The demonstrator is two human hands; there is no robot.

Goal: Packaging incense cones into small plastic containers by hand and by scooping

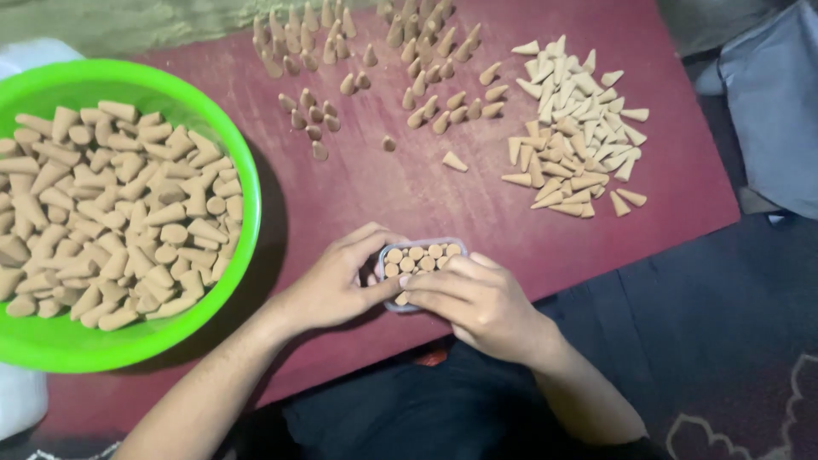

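Observation:
My left hand grips a small clear plastic tray from its left side, above the near edge of a dark red board. Several tan cones stand packed in the tray, flat bases up. My right hand reaches in from the right, and its fingertips pinch a single tan cone at the tray's lower edge. A pile of pale loose cones lies on the board to the far right. Darker upright cones stand in scattered rows at the far side.
A large bright green bowl heaped with tan cones sits at the left, overlapping the board. Grey cloth lies at the far right. Dark floor mat lies below the board, with my dark-clothed lap at the bottom.

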